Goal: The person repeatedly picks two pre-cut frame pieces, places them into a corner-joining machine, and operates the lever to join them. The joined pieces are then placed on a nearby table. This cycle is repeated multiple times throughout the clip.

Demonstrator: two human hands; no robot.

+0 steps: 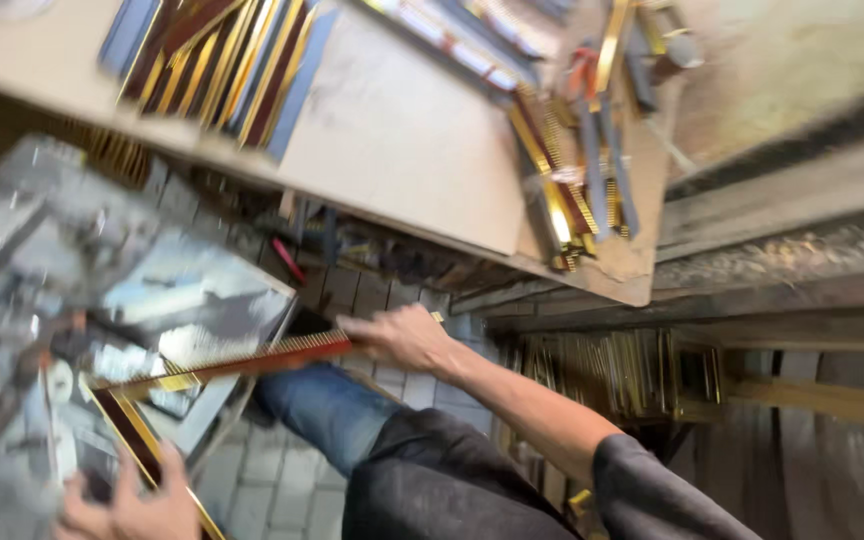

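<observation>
1. The right hand (402, 338) reaches in from the right and is closed around one end of a long red-and-gold frame moulding strip (242, 362), which runs leftward from it, slightly tilted.
2. The left hand (132, 505), at the near left edge, grips a second dark strip with gold edges (137, 440); the two strips meet at a corner near the left.
3. Under the strips lies a blurred heap of glass or mirror panes (182, 295).
4. Farther off, a wooden bench top (402, 150) carries bundles of moulding pieces (217, 60) at the far left and a smaller pile (572, 170) at the right.
5. Blue jeans (327, 415) show above a tiled floor (272, 490).
</observation>
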